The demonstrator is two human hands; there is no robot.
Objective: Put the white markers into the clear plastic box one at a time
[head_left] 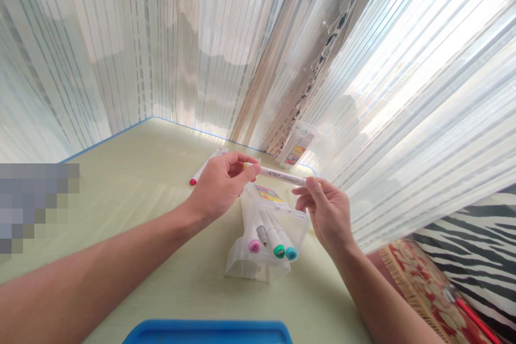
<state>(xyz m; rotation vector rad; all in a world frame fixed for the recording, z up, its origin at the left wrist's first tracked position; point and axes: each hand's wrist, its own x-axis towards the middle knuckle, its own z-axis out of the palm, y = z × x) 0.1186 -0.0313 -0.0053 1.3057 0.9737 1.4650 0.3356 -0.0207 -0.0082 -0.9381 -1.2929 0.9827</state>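
Note:
A white marker (282, 175) with yellow at its ends is stretched level between my two hands. My left hand (223, 180) pinches its left end between thumb and fingers; my right hand (328, 207) grips the opposite end. Just below lies a clear plastic marker case (296, 220) with a colourful label, tilted on its stand. Inside it rest several markers, among them a pink-ended one (253, 246), a green-ended one (279, 250) and a blue-ended one (291, 253). Behind my left wrist, a red-capped marker (205, 167) lies on the table, partly hidden by the hand.
The pale green table (133, 172) has a blue edge. A second clear case (297, 145) stands at the back by the pleated curtain (226, 37). A blue tray (209, 328) is at the near edge. Zebra-striped fabric (475, 242) lies to the right.

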